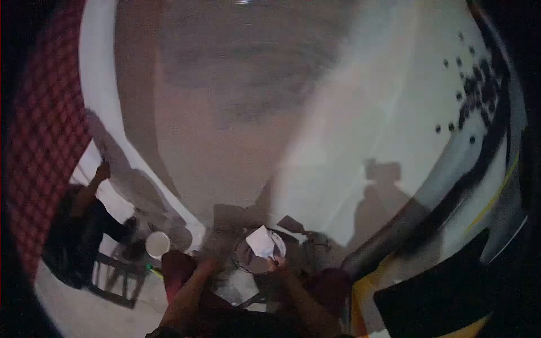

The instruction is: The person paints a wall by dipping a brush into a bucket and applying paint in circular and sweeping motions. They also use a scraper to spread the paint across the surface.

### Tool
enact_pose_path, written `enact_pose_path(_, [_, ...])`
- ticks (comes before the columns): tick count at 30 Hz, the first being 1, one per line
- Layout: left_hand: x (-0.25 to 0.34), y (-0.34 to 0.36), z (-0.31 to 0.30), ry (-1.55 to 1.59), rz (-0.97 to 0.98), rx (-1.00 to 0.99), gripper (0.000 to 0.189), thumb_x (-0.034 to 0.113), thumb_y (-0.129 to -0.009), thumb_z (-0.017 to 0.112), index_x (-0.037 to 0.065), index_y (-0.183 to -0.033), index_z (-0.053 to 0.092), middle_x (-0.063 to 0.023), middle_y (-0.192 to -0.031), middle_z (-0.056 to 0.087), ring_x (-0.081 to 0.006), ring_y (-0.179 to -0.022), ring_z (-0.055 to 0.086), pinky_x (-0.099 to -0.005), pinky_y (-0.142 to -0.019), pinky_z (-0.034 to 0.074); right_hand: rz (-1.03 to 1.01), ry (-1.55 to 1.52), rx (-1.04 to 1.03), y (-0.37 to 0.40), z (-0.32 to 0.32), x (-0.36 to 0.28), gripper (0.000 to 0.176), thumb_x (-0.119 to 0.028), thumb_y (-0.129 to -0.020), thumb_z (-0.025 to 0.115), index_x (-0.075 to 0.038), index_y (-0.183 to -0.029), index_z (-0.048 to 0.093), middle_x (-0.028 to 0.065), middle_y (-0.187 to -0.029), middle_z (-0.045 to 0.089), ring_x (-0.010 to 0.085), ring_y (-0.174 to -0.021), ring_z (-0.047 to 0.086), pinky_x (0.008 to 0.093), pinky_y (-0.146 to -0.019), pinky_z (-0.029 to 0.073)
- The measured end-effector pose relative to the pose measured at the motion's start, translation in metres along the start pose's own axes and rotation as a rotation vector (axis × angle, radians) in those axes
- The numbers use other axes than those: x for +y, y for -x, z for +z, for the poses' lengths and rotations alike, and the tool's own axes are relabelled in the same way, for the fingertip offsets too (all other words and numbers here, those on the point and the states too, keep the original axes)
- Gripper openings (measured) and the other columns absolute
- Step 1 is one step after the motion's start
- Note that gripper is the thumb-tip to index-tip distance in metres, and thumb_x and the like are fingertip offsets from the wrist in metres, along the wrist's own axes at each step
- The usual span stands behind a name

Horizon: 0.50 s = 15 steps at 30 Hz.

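Observation:
At the lower middle, my right hand (275, 262) is closed on the edge of a flat, whitish, roughly square piece (260, 242). The piece is tilted over a round, dark container with a pale rim (280, 243). My left hand (207, 267) is to the left of the container, near my knee; its fingers are blurred and dark. Below the container lies another pale flat sheet (236, 286), partly in shadow.
A co-worker (79, 225) sits at the left with one arm raised. Near them are a white round bucket (158, 244) and a dark slatted frame (118, 280). A large dark panel (434, 281) stands at the lower right, and dark round spots (479, 93) mark the upper right.

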State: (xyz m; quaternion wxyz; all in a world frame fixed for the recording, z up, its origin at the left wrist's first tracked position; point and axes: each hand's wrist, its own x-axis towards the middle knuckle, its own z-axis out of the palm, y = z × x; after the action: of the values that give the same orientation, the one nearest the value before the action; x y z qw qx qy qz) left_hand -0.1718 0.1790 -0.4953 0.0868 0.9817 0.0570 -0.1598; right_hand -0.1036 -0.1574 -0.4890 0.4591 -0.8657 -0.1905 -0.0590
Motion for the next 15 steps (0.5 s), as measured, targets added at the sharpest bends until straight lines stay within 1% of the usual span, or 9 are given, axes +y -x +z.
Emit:
enact_pose_path(1, [0.021,0.011,-0.021,0.225,-0.086,-0.085,0.056,0.045,-0.077,0.068,0.001,-0.112,0.064,-0.0188,-0.117,0.062,-0.0331,-0.109,0.059,-0.0460,-0.093,0.046,-0.100,-0.054,0.033,-0.002,-0.001,-0.005,0.031,-0.031,-0.088,0.059,-0.001,-0.079,0.062,0.0104,-0.061,0.058,0.0199,-0.056,0.056,0.0380,-0.056,0.046])
enact_pose_path(3, [0.074,0.057,-0.095,0.181,0.112,-0.216,0.054,0.048,-0.077,0.068,0.005,-0.110,0.065,-0.0184,-0.115,0.062,-0.0349,-0.107,0.058,-0.0463,-0.089,0.046,-0.169,-0.108,0.026,0.001,-0.007,-0.025,0.031,-0.032,-0.088,0.060,-0.002,-0.081,0.063,0.0099,-0.060,0.058,0.0203,-0.056,0.056,0.0379,-0.056,0.046])
enact_pose_path(4, [0.075,0.066,-0.097,0.188,0.145,-0.266,0.055,0.050,-0.076,0.069,0.007,-0.111,0.065,-0.0174,-0.117,0.061,-0.0350,-0.108,0.057,-0.0465,-0.091,0.044,-0.143,-0.112,-0.006,0.002,-0.018,-0.037,0.032,-0.032,-0.089,0.060,-0.002,-0.082,0.063,0.0098,-0.060,0.058,0.0205,-0.056,0.056,0.0380,-0.056,0.046])
enact_pose_path(6, [0.063,0.082,-0.084,0.232,0.143,-0.378,0.061,0.055,-0.073,0.069,0.009,-0.114,0.064,-0.0147,-0.123,0.057,-0.0343,-0.113,0.053,-0.0471,-0.096,0.040,0.169,-0.015,-0.131,-0.003,-0.038,-0.110,0.033,-0.034,-0.089,0.060,-0.001,-0.085,0.064,0.0102,-0.061,0.059,0.0208,-0.057,0.057,0.0382,-0.057,0.047])
enact_pose_path(8, [0.046,0.082,-0.061,0.262,0.097,-0.461,0.069,0.059,-0.071,0.069,0.011,-0.120,0.062,-0.0119,-0.131,0.053,-0.0329,-0.121,0.049,-0.0474,-0.103,0.036,0.080,0.186,-0.078,-0.023,-0.064,-0.141,0.034,-0.034,-0.090,0.059,0.000,-0.085,0.064,0.0112,-0.061,0.059,0.0207,-0.059,0.058,0.0379,-0.059,0.047])
enact_pose_path(11, [0.031,0.063,-0.047,0.274,0.126,-0.417,0.074,0.060,-0.073,0.068,0.013,-0.127,0.055,-0.0109,-0.137,0.048,-0.0315,-0.127,0.043,-0.0467,-0.106,0.034,-0.074,0.230,-0.076,-0.101,-0.116,-0.178,0.033,-0.032,-0.091,0.058,0.000,-0.088,0.063,0.0140,-0.070,0.062,0.0217,-0.062,0.060,0.0391,-0.060,0.047])
enact_pose_path(13, [0.022,0.052,-0.041,0.277,0.158,-0.356,0.076,0.060,-0.075,0.066,0.013,-0.133,0.051,-0.0107,-0.141,0.044,-0.0307,-0.131,0.040,-0.0460,-0.108,0.033,-0.347,0.348,0.047,-0.168,-0.146,-0.156,0.027,-0.029,-0.090,0.059,-0.003,-0.094,0.062,0.0123,-0.075,0.062,0.0221,-0.061,0.059,0.0402,-0.059,0.046])
enact_pose_path(14, [0.018,0.046,-0.037,0.279,0.171,-0.327,0.077,0.059,-0.075,0.066,0.014,-0.135,0.049,-0.0107,-0.143,0.042,-0.0303,-0.133,0.038,-0.0456,-0.108,0.032,-0.516,0.262,-0.093,-0.198,-0.180,-0.216,0.024,-0.024,-0.089,0.059,-0.005,-0.102,0.062,0.0099,-0.075,0.060,0.0233,-0.059,0.057,0.0409,-0.055,0.046])
enact_pose_path(15, [0.017,0.038,-0.035,0.321,0.120,-0.377,0.078,0.058,-0.076,0.066,0.014,-0.137,0.045,-0.0104,-0.145,0.039,-0.0299,-0.135,0.035,-0.0449,-0.109,0.031,-0.746,0.987,-0.027,-0.231,-0.206,-0.246,0.023,-0.021,-0.088,0.059,-0.005,-0.104,0.063,0.0097,-0.069,0.056,0.0263,-0.056,0.055,0.0409,-0.051,0.045])
